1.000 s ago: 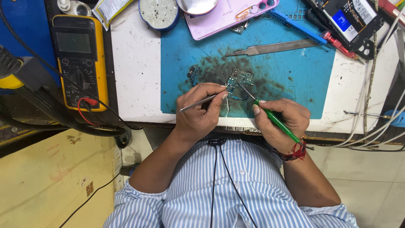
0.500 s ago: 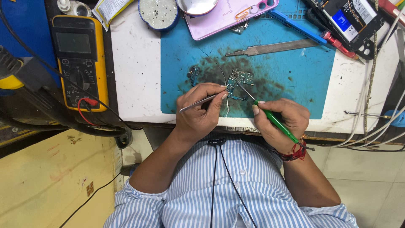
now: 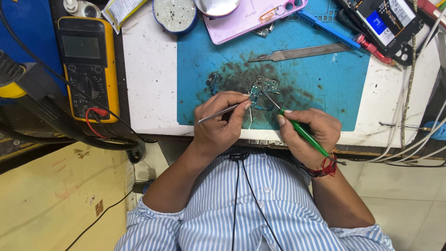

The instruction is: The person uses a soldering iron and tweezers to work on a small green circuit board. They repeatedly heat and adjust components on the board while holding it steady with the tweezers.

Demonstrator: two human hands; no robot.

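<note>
Now the left hand (image 3: 218, 128) pinches tweezers (image 3: 223, 111), the right hand (image 3: 306, 132) a green-handled tool (image 3: 304, 135), over a small greenish circuit board (image 3: 265, 85).

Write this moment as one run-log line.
left hand: holds tweezers | right hand: green-handled tool, tip on small circuit board | surface: blue mat

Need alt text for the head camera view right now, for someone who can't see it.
Seen from above, the left hand holds metal tweezers and the right hand a green-handled tool, both meeting at a small circuit board on a blue work mat. A yellow multimeter lies left.
</note>
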